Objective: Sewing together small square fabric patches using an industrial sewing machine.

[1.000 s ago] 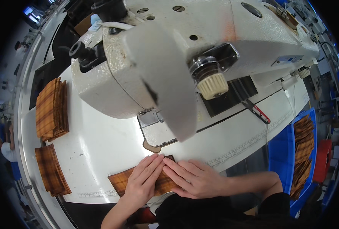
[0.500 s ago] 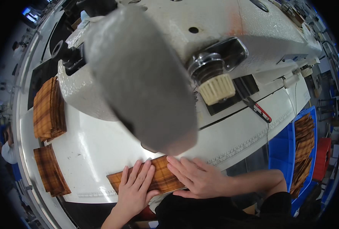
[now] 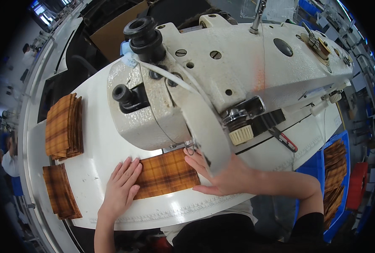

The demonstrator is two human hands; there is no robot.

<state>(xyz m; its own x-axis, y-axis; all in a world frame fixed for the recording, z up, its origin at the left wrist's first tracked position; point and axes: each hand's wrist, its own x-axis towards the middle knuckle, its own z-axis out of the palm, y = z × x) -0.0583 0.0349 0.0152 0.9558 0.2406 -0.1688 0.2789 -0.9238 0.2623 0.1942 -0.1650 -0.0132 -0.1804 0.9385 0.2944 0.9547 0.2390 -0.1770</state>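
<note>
A rectangular orange-brown plaid fabric piece (image 3: 164, 175) lies flat on the white sewing table, its far edge up against the sewing machine's needle area (image 3: 189, 147). My left hand (image 3: 120, 185) rests open, fingers stretched, over the left end of the fabric. At the other end, my right hand (image 3: 221, 177) is spread with its fingertips on the cloth close to the needle area and its thumb near the corner. A grey elongated machine part (image 3: 206, 130) hides some of the right hand's fingers.
The white sewing machine (image 3: 238, 63) fills the far side. Two plaid fabric stacks (image 3: 63, 126) stand at the left. Red-and-black snips (image 3: 284, 141) lie right of the machine head. A blue bin (image 3: 343, 177) with more plaid pieces is at the right, beside a red object (image 3: 357, 185).
The view has shifted, uncovering the machine head. The fabric has moved farther in against the needle area. My left hand has slid to the fabric's left end; both hands remain spread.
</note>
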